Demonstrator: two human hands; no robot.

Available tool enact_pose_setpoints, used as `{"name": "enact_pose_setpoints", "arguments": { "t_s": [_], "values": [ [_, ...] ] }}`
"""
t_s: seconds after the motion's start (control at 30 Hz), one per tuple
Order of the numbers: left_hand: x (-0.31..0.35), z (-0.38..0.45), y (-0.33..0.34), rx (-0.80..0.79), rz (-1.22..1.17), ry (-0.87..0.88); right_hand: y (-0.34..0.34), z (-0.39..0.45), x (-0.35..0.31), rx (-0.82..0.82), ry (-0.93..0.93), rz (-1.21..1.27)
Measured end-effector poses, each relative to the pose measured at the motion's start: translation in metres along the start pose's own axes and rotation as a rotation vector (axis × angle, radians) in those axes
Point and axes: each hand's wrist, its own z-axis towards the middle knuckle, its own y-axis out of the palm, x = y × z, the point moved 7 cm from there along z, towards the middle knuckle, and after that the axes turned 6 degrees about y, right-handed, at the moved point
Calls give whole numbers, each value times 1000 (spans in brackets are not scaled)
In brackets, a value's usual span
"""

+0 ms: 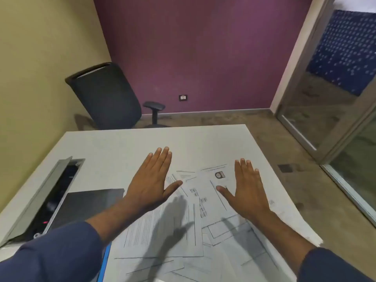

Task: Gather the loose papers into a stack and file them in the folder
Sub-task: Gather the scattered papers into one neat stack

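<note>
White table (126, 143) fills mid-frame; loose papers (183, 226) lie scattered, overlapping, lower centre. Dark folder (89, 202) at lower left. Our left hand (150, 184) and right hand (248, 188) hover flat, fingers spread, holding nothing. We judge gathering not yet begun (next: sweep inward). Print illegible.
</note>
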Motion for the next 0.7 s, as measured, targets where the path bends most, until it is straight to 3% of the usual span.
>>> {"name": "enact_pose_setpoints", "arguments": {
  "t_s": [0.33, 0.53, 0.7],
  "values": [
    [10, -68, 98, -213, -30, 75, 96, -63, 11, -310, 81, 83],
    [16, -115, 166, -554, -86, 69, 139, -97, 2, -484, 149, 169],
    [17, -134, 186, -642, -98, 5, 150, -115, -11, -542, 192, 203]
  ]
}}
